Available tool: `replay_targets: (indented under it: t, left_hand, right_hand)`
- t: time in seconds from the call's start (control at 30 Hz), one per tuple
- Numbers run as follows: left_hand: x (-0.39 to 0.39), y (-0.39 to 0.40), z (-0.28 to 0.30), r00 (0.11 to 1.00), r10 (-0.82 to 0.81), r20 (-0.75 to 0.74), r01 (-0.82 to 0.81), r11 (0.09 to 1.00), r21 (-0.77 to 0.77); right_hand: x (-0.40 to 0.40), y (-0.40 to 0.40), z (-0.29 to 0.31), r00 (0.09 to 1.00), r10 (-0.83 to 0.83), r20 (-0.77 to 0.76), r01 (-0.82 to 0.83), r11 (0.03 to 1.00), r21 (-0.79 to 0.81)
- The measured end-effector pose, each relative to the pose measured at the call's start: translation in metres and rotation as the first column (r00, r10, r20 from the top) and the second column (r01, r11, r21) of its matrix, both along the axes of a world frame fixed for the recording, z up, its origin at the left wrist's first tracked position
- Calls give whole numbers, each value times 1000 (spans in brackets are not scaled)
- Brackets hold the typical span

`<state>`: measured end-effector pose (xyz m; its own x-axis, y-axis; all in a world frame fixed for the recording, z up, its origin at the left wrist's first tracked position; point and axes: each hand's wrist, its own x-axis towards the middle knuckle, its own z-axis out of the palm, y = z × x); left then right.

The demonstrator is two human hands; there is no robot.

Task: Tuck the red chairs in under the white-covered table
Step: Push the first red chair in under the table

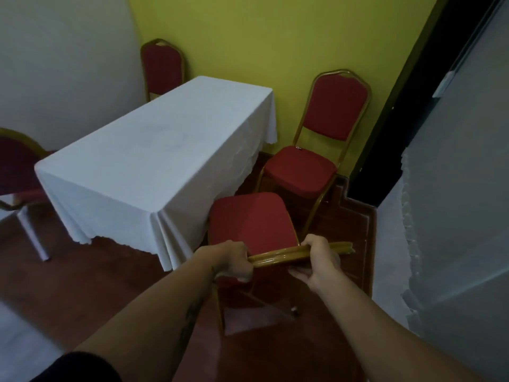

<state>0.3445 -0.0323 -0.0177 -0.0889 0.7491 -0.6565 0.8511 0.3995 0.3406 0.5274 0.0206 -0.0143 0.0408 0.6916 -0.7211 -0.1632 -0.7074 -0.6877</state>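
Observation:
A long table under a white cloth (pixel 154 150) fills the middle of the room. Directly below me stands a red chair with a gold frame (pixel 248 219), its seat beside the table's near right corner and outside the hanging cloth. My left hand (pixel 234 260) and my right hand (pixel 316 260) both grip the gold top rail of its backrest. A second red chair (pixel 303 169) stands to the right of the table, against the yellow wall. A third red chair (pixel 162 67) is at the far end. A fourth red chair (pixel 16 166) sits at the left side.
The yellow wall (pixel 275 37) runs close behind the right-hand chair. Another white-draped surface (pixel 440 244) rises along my right. A dark doorway strip (pixel 399 106) lies beyond it. The floor (pixel 96 285) is reddish-brown, with a narrow gap between chairs and wall.

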Motion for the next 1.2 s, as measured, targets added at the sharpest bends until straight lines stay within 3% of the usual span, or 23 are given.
replay_targets:
  t: [0.27,0.57,0.7,0.9,1.2]
  left_hand:
    - [56,9,-4,995,86,53,-86,996,-11]
    - [37,30,-11,968,224,114,-231,972,48]
    - [29,48,-19,957,248,152,-266,957,112]
    - [14,80,-18,958,249,143,-268,954,134]
    - [-9,114,-10,973,172,153,-179,983,35]
  right_hand:
    - [50,45,-7,983,172,61,-176,982,65]
    - [20,99,-4,920,380,101,-390,913,117]
    - [7,128,-3,925,362,119,-375,920,116]
    - [-30,129,-3,982,181,62,-190,961,203]
    - [-49,138,-9,940,302,157,-337,892,300]
